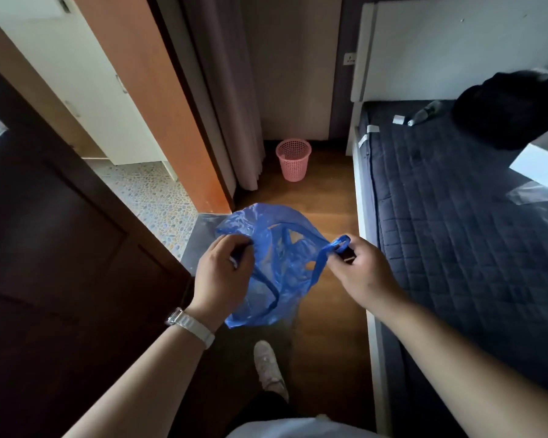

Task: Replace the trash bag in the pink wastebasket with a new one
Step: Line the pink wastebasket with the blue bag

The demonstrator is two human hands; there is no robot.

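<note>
A: Nearest the camera are two bare forearms, the left one wearing a pale translucent plastic wristwatch [190,325], and below them a white sneaker [268,365] on the brown wooden floor [329,197]. What are the hands doing?

B: Both hold a thin, crinkled blue plastic carrier bag [276,263] in mid-air over the floor. The left hand [223,276] is closed around the bag's left rim. The right hand [361,267] pinches the right handle loop between thumb and fingers, with a small dark item tucked in the same grip; I cannot tell what it is.

A: And the basket?

B: The pink perforated plastic wastebasket [293,159] stands upright on the far floor, beside a grey curtain [234,105] on its left, well apart from the hands. It looks unlined from here, though I cannot be sure.

A: How will the bag handle?

B: I judge it nearly weightless, limp and a little slippery. It holds no shape, so it should be gripped at the handles or rim, where the film is doubled, and pulled apart to open the mouth. It would tear if snagged hard on the basket's rim.

A: Anything else nearby?

B: A bed with a dark blue quilted mattress [456,216] on the right, and a dark brown wooden door [60,248] on the near left.
</note>
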